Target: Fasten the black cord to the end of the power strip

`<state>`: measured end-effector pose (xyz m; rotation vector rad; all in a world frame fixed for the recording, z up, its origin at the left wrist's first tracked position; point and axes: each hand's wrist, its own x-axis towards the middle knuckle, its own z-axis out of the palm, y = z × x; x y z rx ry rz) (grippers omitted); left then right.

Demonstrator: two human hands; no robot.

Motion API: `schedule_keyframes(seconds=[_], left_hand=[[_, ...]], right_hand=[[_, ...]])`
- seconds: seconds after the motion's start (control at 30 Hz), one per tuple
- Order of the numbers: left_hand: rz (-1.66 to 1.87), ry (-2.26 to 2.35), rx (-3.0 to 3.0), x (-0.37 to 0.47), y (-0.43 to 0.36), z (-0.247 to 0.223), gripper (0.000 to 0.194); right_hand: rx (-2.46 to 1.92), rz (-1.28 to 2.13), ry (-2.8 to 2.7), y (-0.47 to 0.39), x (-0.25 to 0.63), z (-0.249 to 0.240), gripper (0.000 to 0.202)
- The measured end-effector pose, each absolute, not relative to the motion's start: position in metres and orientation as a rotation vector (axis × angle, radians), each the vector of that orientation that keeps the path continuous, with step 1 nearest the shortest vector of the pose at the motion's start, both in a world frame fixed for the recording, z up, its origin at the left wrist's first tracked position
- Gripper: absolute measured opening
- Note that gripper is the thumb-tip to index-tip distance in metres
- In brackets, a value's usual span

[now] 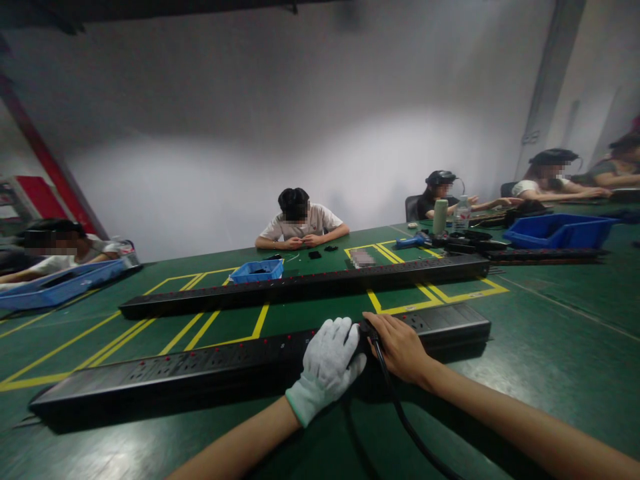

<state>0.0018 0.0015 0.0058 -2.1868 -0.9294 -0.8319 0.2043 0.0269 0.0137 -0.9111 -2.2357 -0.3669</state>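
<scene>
A long black power strip [200,365] with a row of sockets and small red switches lies across the table in front of me. My left hand [331,357], in a white knitted glove with a mint cuff, is closed over the strip near its middle. Beside it, my bare right hand [400,343] grips a black plug [369,329] at the strip's top face. The plug's black cable [400,407] runs down toward the bottom of the view. Whether the pins sit fully in a socket is hidden by my fingers.
A second black power strip [310,287] lies farther back on the green table [540,360], which has yellow tape lines. Beyond are a small blue bin [256,272], larger blue bins [560,230], a blue tool [413,240] and a green bottle [440,217]. Several people sit around the table.
</scene>
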Motion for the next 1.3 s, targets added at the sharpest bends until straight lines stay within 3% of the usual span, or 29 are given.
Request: schedule_keyframes(seconds=[1.3], left_hand=[[-0.821, -0.89, -2.191, 0.001, 0.0043, 0.0027, 0.037]], right_hand=[[-0.905, -0.372, -2.245, 0.026, 0.2048, 0.0149, 0.046]])
